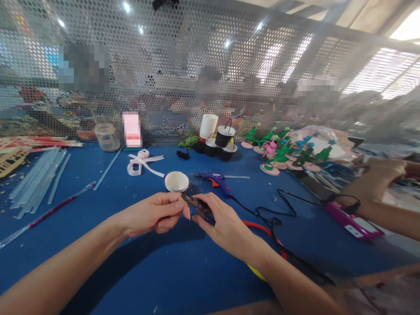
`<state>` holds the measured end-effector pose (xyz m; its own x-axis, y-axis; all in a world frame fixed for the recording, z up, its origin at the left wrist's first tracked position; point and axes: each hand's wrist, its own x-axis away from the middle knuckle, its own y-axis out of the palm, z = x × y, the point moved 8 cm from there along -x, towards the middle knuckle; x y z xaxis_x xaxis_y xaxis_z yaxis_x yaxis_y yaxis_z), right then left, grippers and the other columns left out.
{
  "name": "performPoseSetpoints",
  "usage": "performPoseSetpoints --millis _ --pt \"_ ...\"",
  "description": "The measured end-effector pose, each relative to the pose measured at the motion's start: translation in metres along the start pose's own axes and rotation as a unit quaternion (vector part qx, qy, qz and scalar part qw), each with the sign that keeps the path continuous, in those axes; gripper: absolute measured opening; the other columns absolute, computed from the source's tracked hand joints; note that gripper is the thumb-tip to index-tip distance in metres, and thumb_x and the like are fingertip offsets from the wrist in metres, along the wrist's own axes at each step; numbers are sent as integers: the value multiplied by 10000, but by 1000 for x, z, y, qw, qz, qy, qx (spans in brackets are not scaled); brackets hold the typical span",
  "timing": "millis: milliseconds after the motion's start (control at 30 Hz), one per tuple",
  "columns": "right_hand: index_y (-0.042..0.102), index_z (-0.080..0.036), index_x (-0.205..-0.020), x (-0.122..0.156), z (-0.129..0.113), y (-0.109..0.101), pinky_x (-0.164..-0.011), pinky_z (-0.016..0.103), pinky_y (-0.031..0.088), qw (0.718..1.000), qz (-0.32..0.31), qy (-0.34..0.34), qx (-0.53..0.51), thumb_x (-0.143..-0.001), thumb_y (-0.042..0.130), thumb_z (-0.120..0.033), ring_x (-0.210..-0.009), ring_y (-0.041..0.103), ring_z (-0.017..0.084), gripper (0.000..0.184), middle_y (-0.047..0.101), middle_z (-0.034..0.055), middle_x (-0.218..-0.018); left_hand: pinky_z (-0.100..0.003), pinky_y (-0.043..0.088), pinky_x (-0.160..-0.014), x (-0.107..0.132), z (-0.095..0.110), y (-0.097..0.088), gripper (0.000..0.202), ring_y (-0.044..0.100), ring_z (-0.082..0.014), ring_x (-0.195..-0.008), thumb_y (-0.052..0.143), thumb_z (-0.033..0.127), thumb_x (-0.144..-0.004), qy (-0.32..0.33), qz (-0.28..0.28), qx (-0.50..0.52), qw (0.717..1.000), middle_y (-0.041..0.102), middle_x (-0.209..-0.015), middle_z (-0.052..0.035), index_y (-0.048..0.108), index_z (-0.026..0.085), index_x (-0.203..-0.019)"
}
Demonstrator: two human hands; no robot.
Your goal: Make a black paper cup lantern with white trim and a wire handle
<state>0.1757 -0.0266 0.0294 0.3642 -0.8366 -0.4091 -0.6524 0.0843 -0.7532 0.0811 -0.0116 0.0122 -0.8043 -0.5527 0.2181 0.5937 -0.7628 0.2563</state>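
My left hand (160,211) is closed in a pinch, its fingertips at the tip of the tool; whatever lies between them is too small to make out. Wrapped around a dark pair of pliers (200,207), my right hand (226,218) points their jaws toward the left fingertips. Just behind both hands stands a small cup (177,181) with a white rim, its lower part hidden by my fingers. A blue glue gun (216,180) lies behind the right hand, and a white ribbon bow (141,162) rests farther back to the left.
Clear glue sticks (37,181) lie at the left, near a glass jar (107,137). Black buckets (225,135) and stacked white cups (208,127) stand by the mesh partition. Green craft figures (285,153) sit right. A purple power strip (352,223) lies near another person's arm (393,210).
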Motion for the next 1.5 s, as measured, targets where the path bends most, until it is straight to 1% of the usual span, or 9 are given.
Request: performPoseSetpoints --millis 233,333,500,700,933,1067,1200,1400,1500 --pt "480 -151 -981 0 1 3 -631 322 480 1000 -4 21 5 -801 498 -212 -724 569 190 191 574 82 -838 -175 156 -373 -2 0 -2 229 183 -37 -363 459 367 -814 5 13 -32 999 294 -397 104 504 144 -792" --pt "484 -158 -981 1 3 3 -621 320 484 999 -3 38 9 -800 499 -217 -729 583 192 191 587 78 -856 -171 174 -376 -2 2 -4 244 218 -36 -366 436 378 -822 8 26 -76 997 313 -404 99 499 147 -779" --pt "489 -138 -987 -1 3 0 -649 330 492 999 3 32 22 -798 505 -227 -741 589 198 209 593 85 -857 -171 225 -382 -1 10 -8 209 328 -37 -391 439 366 -817 24 80 -156 984 459 -527 63 445 166 -753" --pt "481 -99 -1014 -2 -1 0 -637 367 500 996 14 2 84 -772 546 -246 -736 566 223 291 573 109 -827 -184 259 -445 0 16 -15 193 358 -51 -465 489 331 -773 56 132 -202 969 461 -530 54 474 149 -710" --pt "444 -99 -1066 -1 -5 -4 -711 401 490 993 32 -25 109 -764 561 -271 -832 546 246 366 558 136 -907 -198 236 -457 -1 21 -15 174 327 -56 -466 497 317 -761 88 121 -192 970 411 -505 67 506 144 -739" --pt "435 -128 -1061 -1 -5 -5 -697 403 495 993 36 -26 109 -774 545 -278 -836 547 246 342 558 124 -903 -201 251 -469 0 22 -14 177 343 -60 -476 496 315 -758 91 125 -201 967 419 -517 60 506 142 -719" --pt "448 -119 -1040 0 -4 -5 -647 382 503 993 43 -27 103 -777 543 -281 -802 559 244 323 566 120 -861 -201 257 -473 1 24 -14 182 349 -60 -476 501 317 -748 92 142 -206 964 413 -513 64 487 148 -681" --pt "474 -126 -996 0 -1 -2 -593 348 504 996 29 1 86 -770 553 -240 -704 574 214 265 575 95 -809 -202 261 -476 2 24 -14 195 356 -63 -475 506 322 -738 95 162 -211 959 409 -503 68 470 156 -642" --pt "467 -134 -1000 0 -1 -2 -589 343 502 996 32 0 83 -776 547 -256 -709 574 212 268 576 92 -805 -201 254 -471 2 24 -15 202 349 -63 -474 502 323 -742 102 166 -218 956 402 -499 69 467 156 -635"
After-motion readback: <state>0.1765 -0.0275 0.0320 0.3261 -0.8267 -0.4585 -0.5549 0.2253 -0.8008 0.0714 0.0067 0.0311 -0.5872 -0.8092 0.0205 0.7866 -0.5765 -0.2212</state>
